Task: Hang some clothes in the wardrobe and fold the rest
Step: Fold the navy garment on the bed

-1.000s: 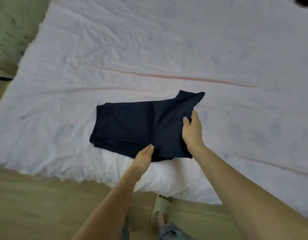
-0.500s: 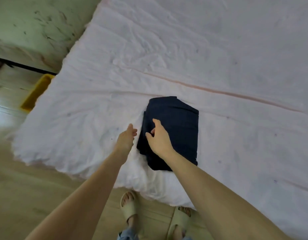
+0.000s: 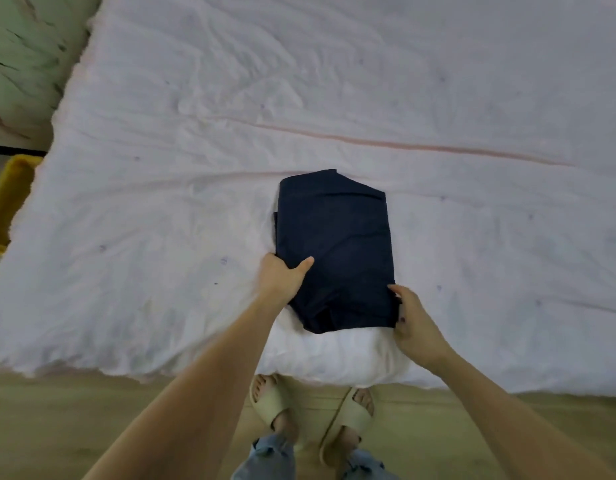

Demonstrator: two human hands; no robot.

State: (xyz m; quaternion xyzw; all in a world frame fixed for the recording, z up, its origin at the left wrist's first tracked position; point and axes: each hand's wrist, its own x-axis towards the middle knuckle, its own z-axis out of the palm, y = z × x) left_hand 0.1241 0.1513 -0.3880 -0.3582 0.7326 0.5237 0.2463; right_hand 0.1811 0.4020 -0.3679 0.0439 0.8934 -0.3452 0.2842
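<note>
A dark navy garment (image 3: 337, 244) lies folded into a compact upright rectangle near the front edge of the bed. My left hand (image 3: 282, 280) grips its near left edge, thumb on top of the cloth and fingers tucked beneath. My right hand (image 3: 412, 323) holds the near right corner, with the thumb on the fabric and the fingers curled at the side of the fold.
The bed is covered with a wrinkled white sheet (image 3: 195, 168) crossed by a faint pink line. A yellow bin (image 3: 5, 202) stands on the floor at the bed's left side. My feet in beige slippers (image 3: 351, 417) stand on the wooden floor in front.
The right half of the garment was folded over to the left, making a narrower bundle. Both hands then shifted to grasp its near left and right edges.
</note>
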